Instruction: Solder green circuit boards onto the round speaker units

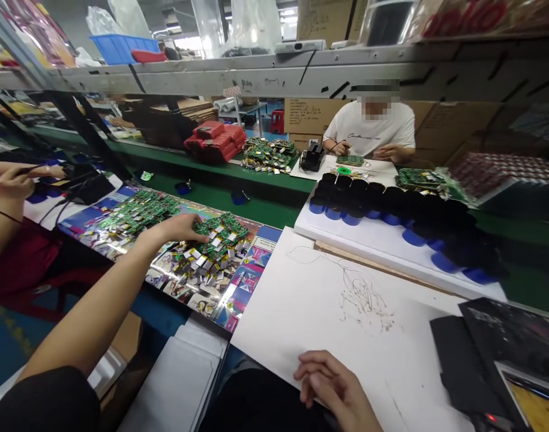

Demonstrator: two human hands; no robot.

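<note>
My left hand (180,228) reaches onto a pile of green circuit boards (222,231) with silver battery-like cells attached. Its thumb and curled fingers close about a board at the pile's near left side; the fingertips are partly hidden. My right hand (335,390) hovers or rests at the near edge of a white board (296,312), and I cannot tell which. Its fingers are loosely bent and a little apart, with nothing seen in them. Brown marks and scratches cover the middle of this white board.
Another heap of circuit boards (141,210) lies farther left on the printed sheet. Rows of black-and-blue round parts (391,210) stand on a white slab beyond. A black device (472,360) sits at right. A co-worker (371,129) works opposite; another person's hand (15,180) is at left.
</note>
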